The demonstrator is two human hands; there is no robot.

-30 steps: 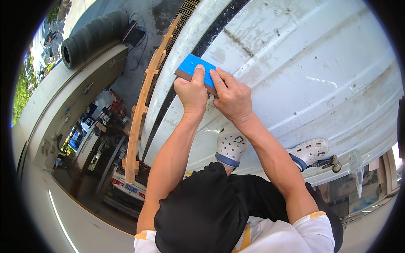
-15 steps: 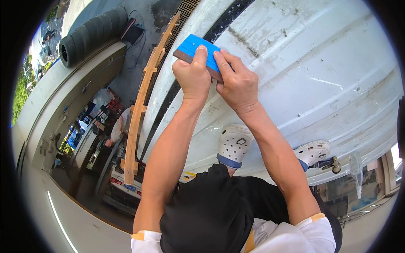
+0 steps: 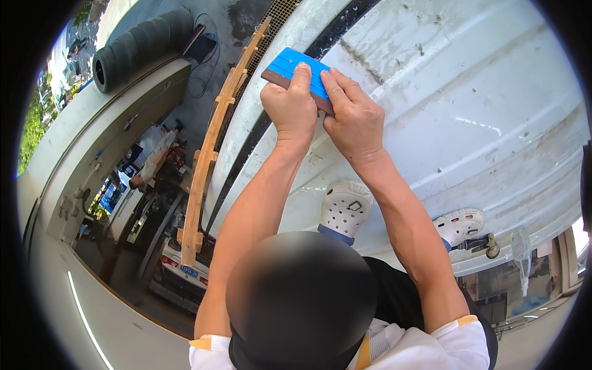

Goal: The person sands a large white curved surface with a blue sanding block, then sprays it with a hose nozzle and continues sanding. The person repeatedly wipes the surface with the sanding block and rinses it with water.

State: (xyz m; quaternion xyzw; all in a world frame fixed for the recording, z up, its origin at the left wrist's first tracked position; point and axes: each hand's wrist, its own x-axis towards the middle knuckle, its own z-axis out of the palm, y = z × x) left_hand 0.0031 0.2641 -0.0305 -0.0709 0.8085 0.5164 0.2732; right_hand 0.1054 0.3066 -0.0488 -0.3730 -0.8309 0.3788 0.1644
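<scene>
A blue squeegee (image 3: pixel 286 60) with a brown strip along its near edge is held up in front of me, tilted so its flat face shows. My left hand (image 3: pixel 288 111) grips it with the thumb on the blue face and fingers curled under. On its right end, my right hand (image 3: pixel 357 123) presses its fingers onto the face; its thumb is hidden beneath. Below spreads a white ribbed panel (image 3: pixel 481 80), dirty and streaked, which looks like a vehicle roof. A black strip (image 3: pixel 342 28) runs along its left side.
Feet in white clogs (image 3: pixel 346 206) stand on the panel. A ladder-like wooden frame (image 3: pixel 209 148) leans along the left edge, over a floor grating (image 3: pixel 271 31). Stacked tyres (image 3: pixel 142 46) lie far left. Lower, another person (image 3: pixel 154 163) is near a white car (image 3: pixel 185 262). A clear bottle (image 3: pixel 521 262) hangs right.
Both hands keep the squeegee in nearly the same hold; it and the surroundings appear slightly farther right. In the workshop at left, the other person has changed position.
</scene>
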